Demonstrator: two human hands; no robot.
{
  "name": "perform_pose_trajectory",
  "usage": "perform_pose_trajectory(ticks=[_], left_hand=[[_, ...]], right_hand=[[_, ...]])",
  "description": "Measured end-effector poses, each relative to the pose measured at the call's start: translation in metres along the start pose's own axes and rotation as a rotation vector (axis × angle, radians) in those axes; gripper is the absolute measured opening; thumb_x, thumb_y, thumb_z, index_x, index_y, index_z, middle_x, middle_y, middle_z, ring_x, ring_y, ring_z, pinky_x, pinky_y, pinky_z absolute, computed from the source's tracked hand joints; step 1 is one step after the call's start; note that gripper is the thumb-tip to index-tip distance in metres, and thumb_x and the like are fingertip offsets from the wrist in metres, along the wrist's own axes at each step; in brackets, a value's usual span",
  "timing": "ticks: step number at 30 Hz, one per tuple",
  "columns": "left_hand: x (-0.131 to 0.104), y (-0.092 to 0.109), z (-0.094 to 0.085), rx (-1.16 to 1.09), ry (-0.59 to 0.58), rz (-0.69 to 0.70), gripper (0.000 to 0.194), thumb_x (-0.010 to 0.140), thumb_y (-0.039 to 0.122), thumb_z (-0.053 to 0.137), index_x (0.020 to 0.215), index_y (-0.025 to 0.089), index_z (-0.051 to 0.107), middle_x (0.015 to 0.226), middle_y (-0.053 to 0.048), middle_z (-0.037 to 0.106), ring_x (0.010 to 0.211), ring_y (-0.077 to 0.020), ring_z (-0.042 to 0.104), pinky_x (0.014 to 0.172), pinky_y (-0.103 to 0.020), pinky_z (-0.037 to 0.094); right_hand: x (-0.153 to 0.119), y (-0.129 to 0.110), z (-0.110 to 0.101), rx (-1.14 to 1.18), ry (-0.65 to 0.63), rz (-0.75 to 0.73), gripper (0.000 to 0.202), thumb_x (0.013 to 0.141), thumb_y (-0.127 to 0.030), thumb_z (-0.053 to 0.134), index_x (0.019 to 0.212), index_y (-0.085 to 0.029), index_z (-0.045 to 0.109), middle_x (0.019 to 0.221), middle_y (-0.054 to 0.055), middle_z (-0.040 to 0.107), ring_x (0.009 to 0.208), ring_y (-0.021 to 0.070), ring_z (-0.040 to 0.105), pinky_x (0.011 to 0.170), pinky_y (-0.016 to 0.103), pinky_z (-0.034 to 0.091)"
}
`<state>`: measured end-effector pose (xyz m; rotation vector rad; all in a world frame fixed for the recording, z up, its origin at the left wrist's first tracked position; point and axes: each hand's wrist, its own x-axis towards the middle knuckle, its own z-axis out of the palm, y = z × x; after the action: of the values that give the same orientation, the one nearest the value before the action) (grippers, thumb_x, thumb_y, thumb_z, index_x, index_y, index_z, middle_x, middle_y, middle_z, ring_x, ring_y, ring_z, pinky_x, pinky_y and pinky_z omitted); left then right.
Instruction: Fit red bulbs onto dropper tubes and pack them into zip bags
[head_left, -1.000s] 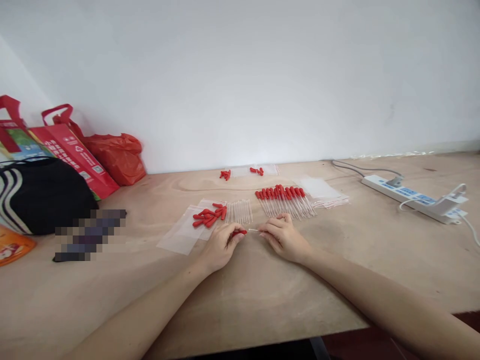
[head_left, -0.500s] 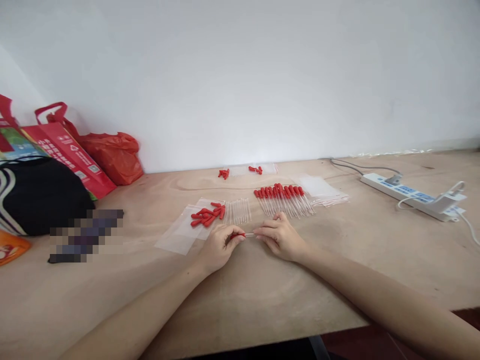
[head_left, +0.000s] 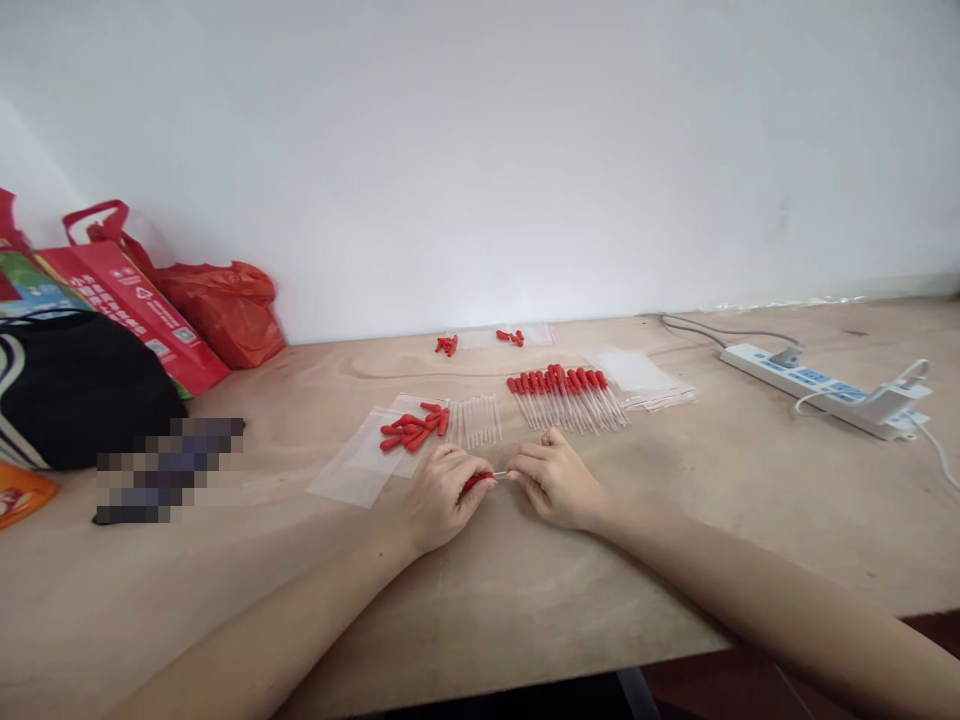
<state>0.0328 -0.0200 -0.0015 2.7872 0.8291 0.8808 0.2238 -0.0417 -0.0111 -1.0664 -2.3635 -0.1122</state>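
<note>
- Loose red tops (head_left: 405, 432) and bare clear tubes (head_left: 474, 420) lie just past the hands, beside tubes with red tops (head_left: 574, 397).
- Red bags (head_left: 225, 312) sit far left; a white power strip (head_left: 814, 387) lies right.
- The left hand (head_left: 442, 500) pinches one red top (head_left: 478, 481).
- The right hand (head_left: 555, 484) pinches a thin tube (head_left: 501, 475) that meets it (I can't tell how deep), near the table's front edge.
- The wooden table (head_left: 525, 600) touches a white wall (head_left: 480, 160).

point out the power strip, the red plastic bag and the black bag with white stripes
power strip (head_left: 816, 386): head view, on the middle of its white body
red plastic bag (head_left: 229, 310): head view, on its crumpled front
black bag with white stripes (head_left: 97, 390): head view, on its dark side
</note>
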Motion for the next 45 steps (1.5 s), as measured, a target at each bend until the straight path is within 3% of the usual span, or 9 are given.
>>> perform_pose_trajectory(ticks=[9,16,21,24,27,30,35,40,45], left_hand=[[0.000,0.001,0.001,0.079,-0.022,0.112,0.016,0.085,0.022,0.042,0.078,0.017,0.055,0.068,0.000,0.062,0.064,-0.0128,0.055,0.080,-0.033,0.036],[0.003,-0.014,-0.007,0.058,-0.013,0.076,0.021,0.088,0.025,0.038,0.087,0.019,0.059,0.077,-0.002,0.067,0.067,-0.0137,0.058,0.077,-0.034,0.037],[0.003,-0.020,-0.010,0.099,-0.100,0.204,0.026,0.089,0.018,0.034,0.090,0.018,0.060,0.071,-0.002,0.066,0.064,-0.0137,0.057,0.071,-0.032,0.038],[0.002,-0.020,-0.011,0.093,-0.041,0.155,0.023,0.089,0.020,0.037,0.099,0.020,0.058,0.078,-0.002,0.065,0.070,-0.0145,0.056,0.075,-0.033,0.038],[-0.002,-0.020,-0.012,0.074,0.053,-0.025,0.033,0.086,0.026,0.046,0.119,0.022,0.044,0.102,-0.005,0.059,0.092,-0.0181,0.053,0.085,-0.035,0.037],[-0.004,-0.023,-0.012,0.036,0.067,-0.209,0.050,0.082,0.029,0.050,0.128,0.022,0.031,0.115,-0.008,0.049,0.102,-0.0203,0.048,0.088,-0.036,0.037],[-0.005,-0.028,-0.011,0.051,0.010,-0.263,0.041,0.080,0.025,0.051,0.120,0.021,0.040,0.113,-0.007,0.049,0.105,-0.0229,0.044,0.090,-0.041,0.035],[-0.005,-0.030,-0.012,0.110,0.012,-0.257,0.027,0.077,0.024,0.053,0.104,0.021,0.053,0.105,-0.005,0.052,0.101,-0.0231,0.046,0.088,-0.041,0.034],[-0.006,-0.034,-0.015,0.157,0.041,-0.297,0.024,0.077,0.024,0.053,0.101,0.021,0.055,0.102,-0.005,0.054,0.098,-0.0224,0.047,0.086,-0.040,0.033]], right_hand=[[0.001,-0.006,0.000,-0.016,-0.051,0.024,0.025,0.086,-0.021,0.037,0.073,-0.016,0.058,0.066,0.001,0.059,0.058,0.0101,0.046,0.062,0.029,0.019],[0.003,0.006,-0.007,-0.038,-0.065,0.012,0.023,0.088,-0.025,0.038,0.087,-0.018,0.060,0.078,0.003,0.063,0.068,0.0109,0.053,0.065,0.028,0.021],[0.001,0.009,-0.008,-0.085,-0.085,-0.030,0.024,0.087,-0.025,0.040,0.081,-0.018,0.062,0.074,0.003,0.061,0.066,0.0122,0.050,0.068,0.030,0.022],[0.001,0.007,-0.011,-0.112,-0.044,-0.007,0.023,0.084,-0.026,0.043,0.077,-0.017,0.063,0.072,0.004,0.060,0.070,0.0144,0.049,0.067,0.030,0.022],[0.002,0.010,-0.013,-0.101,0.011,0.126,0.021,0.082,-0.026,0.045,0.074,-0.017,0.062,0.071,0.004,0.060,0.072,0.0157,0.050,0.067,0.030,0.023],[0.004,0.022,-0.011,-0.014,0.077,0.390,0.020,0.081,-0.027,0.045,0.075,-0.018,0.061,0.074,0.004,0.063,0.073,0.0158,0.053,0.067,0.029,0.026],[0.015,0.049,-0.005,0.010,0.156,0.795,0.022,0.079,-0.029,0.043,0.091,-0.018,0.058,0.079,0.004,0.065,0.071,0.0168,0.057,0.067,0.028,0.032],[0.030,0.066,-0.002,-0.155,0.181,0.927,0.022,0.079,-0.027,0.041,0.092,-0.019,0.057,0.084,0.006,0.066,0.082,0.0204,0.057,0.079,0.034,0.028],[0.037,0.074,0.007,-0.236,0.136,0.945,0.021,0.078,-0.025,0.042,0.092,-0.020,0.056,0.080,0.005,0.066,0.081,0.0205,0.057,0.081,0.035,0.024]])
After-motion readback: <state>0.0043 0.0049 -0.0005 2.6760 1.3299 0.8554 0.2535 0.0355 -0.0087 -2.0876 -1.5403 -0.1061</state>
